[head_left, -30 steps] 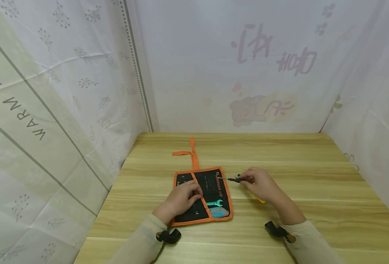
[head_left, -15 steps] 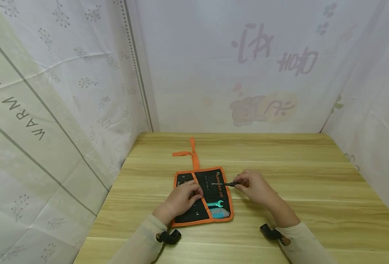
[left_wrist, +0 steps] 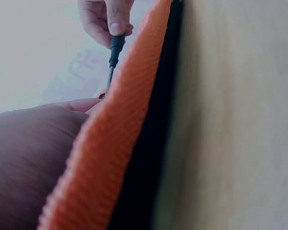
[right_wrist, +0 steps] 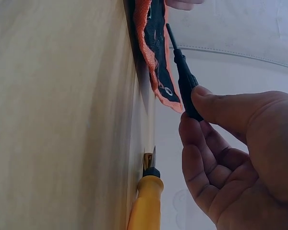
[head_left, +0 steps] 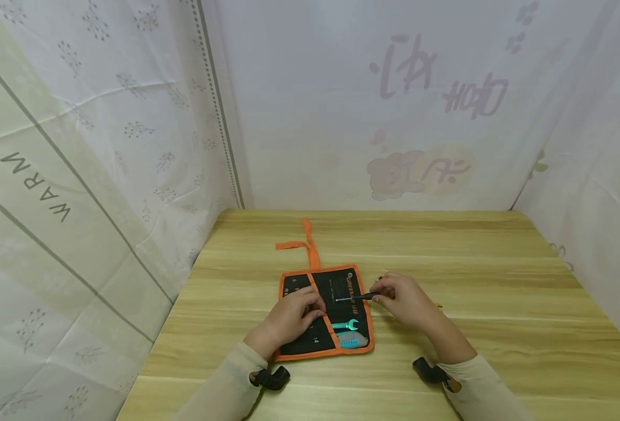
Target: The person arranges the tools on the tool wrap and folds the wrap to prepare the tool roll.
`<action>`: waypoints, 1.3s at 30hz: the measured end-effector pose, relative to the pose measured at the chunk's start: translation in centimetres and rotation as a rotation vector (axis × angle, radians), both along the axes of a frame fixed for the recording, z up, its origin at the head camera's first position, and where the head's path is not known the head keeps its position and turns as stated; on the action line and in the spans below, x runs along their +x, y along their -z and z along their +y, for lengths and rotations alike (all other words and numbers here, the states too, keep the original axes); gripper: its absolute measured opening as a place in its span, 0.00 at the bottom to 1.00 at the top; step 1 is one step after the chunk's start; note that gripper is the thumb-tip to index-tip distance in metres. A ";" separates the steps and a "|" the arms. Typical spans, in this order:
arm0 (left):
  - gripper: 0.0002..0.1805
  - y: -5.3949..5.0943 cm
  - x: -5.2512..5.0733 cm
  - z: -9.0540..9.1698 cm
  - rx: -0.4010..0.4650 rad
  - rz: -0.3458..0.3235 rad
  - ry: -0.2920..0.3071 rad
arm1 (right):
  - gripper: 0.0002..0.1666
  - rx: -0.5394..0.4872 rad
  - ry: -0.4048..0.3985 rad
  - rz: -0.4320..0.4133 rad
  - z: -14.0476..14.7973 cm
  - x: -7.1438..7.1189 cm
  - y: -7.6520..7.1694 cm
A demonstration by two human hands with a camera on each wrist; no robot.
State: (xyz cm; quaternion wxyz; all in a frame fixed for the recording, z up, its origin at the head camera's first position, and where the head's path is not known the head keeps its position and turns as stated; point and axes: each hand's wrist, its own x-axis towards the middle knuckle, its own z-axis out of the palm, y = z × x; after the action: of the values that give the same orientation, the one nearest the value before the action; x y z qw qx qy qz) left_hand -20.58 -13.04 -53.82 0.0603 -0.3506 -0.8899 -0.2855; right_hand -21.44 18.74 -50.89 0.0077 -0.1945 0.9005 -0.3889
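Note:
A black tool pouch with orange edging lies unrolled on the table. My left hand rests on its left half, thumb and fingers pinching the orange pocket edge. Beside the pouch my right hand holds a small screwdriver by its black handle, between thumb and fingers. The thin shaft points left over the pouch's right half, its tip short of the left hand in the head view. A teal wrench and a grey-and-teal utility knife stick out of the lower pockets.
A yellow-handled tool lies on the table near the right hand, mostly hidden by it in the head view. Orange straps stretch from the pouch's far edge. Patterned fabric hangs behind the table and at both sides.
The right hand has moved slightly left with the screwdriver, whose shaft now reaches farther over the pouch. The left hand stays on the pocket edge.

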 end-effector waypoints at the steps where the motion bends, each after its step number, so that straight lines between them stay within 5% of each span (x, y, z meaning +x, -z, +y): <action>1: 0.02 0.0 0.0 0.0 0.003 0.002 0.003 | 0.09 -0.001 -0.002 0.000 0.0 0.0 0.0; 25: 0.04 0.0 0.3 0.2 0.019 0.010 0.012 | 0.11 -0.004 -0.137 -0.005 -1.4 0.8 0.6; 39: 0.03 -0.1 0.3 0.3 0.022 0.003 -0.005 | 0.14 0.023 -0.132 -0.005 -2.2 0.8 0.8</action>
State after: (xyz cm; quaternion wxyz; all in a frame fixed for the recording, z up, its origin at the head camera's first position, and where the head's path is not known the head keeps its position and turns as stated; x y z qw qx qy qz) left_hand -20.26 -12.77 -53.77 0.0660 -0.3482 -0.8875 -0.2945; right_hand -20.66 16.56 -51.69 0.0380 -0.2523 0.8901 -0.3776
